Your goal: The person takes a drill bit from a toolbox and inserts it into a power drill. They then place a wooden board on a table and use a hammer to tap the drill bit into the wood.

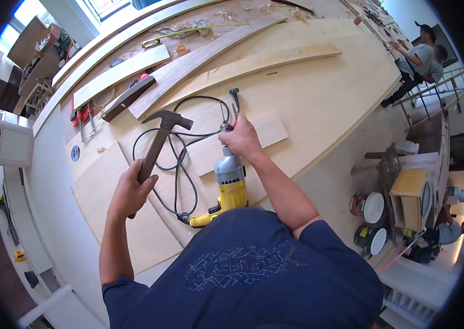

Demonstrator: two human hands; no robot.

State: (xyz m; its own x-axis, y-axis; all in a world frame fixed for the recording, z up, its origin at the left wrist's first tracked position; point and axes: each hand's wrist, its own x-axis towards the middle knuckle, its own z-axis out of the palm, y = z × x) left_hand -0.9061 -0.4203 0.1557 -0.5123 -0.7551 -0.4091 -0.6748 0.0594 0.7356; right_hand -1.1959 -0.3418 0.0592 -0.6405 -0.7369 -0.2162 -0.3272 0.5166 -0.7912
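My left hand (131, 189) grips the wooden handle of a claw hammer (160, 134), whose dark steel head is raised over the plywood. My right hand (240, 137) is closed around the chuck end of a yellow and grey electric drill (227, 183) that lies on the bench. A small dark tool, perhaps a chuck key (235, 97), sticks up just beyond my right fingers. The drill's black cord (180, 164) loops between the two hands. A thin rectangular plywood piece (267, 131) lies under my right hand.
Long curved boards (254, 63) and a dark wood block (128, 98) lie across the large plywood bench (325, 104). Red-handled tools (81, 116) sit at the left. Paint cans (372, 205) and a small wooden box (410, 197) stand on the floor at right. A person (418, 60) works far right.
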